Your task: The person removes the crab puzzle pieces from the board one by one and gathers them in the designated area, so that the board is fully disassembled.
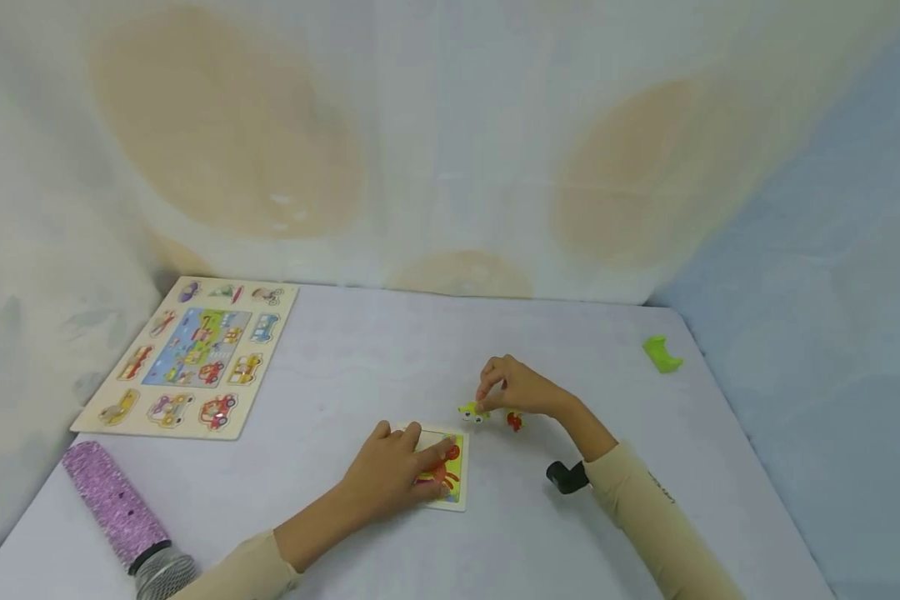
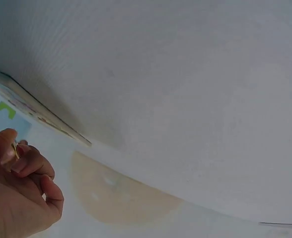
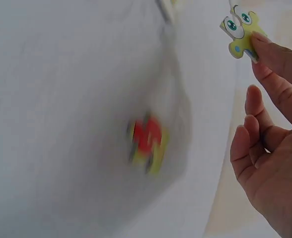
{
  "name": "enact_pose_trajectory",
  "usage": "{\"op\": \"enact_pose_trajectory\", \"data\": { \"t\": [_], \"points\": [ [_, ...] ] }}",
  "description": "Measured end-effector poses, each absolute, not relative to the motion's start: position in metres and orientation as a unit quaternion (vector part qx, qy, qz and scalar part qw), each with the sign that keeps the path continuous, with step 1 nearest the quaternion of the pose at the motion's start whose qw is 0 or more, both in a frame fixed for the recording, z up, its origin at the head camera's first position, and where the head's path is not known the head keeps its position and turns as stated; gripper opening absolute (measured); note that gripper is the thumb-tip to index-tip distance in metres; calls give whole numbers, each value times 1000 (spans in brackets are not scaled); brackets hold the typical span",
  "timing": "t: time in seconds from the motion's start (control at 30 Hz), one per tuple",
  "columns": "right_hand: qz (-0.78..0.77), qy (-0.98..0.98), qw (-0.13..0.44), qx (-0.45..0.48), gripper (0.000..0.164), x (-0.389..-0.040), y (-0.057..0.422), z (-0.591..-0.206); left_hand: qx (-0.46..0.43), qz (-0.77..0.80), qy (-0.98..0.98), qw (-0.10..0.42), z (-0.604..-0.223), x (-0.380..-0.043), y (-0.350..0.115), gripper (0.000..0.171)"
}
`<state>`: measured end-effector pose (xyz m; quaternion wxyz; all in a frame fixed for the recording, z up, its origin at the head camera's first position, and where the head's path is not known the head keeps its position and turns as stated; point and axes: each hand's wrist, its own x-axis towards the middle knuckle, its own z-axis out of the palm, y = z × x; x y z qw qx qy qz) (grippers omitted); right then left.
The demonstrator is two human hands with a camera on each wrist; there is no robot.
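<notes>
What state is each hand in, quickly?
Left hand: rests on the small puzzle board; whether it grips can't be told.
Right hand: closed, pinching the yellow puzzle piece.

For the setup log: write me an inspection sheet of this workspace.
Surface: white table
Job's things: small puzzle board under left hand; googly-eyed yellow puzzle piece in right hand; red-and-yellow puzzle piece on table
Clutter: vehicle puzzle board and purple glitter microphone at left; notched green object at right; black object partly hidden by right sleeve
Grippers: left hand rests on small puzzle board, grip unclear; right hand pinches yellow puzzle piece
Cables: nothing seen
Surroundings: pale fabric with tan patches behind; bluish fabric at right
</notes>
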<state>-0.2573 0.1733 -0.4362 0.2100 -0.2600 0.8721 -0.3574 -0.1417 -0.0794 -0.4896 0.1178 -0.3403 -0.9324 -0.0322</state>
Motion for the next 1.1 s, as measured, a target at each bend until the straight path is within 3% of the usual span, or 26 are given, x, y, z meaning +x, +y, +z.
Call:
{"op": "enact_pose_trajectory", "data": {
  "t": [0.37,0.7,1.1],
  "points": [
    [-315,894,246,-203,9,-265,258,-452,-270,-49,-958,86,-480,-140,-114,67],
    [-308,894,263,-194,10,-274,280,-453,-273,-64,-957,75,-485,-138,-122,68],
    [-278,928,177,-172,13,-267,277,-458,-278,-77,-955,69,-485,-139,-119,70]
  ]
}}
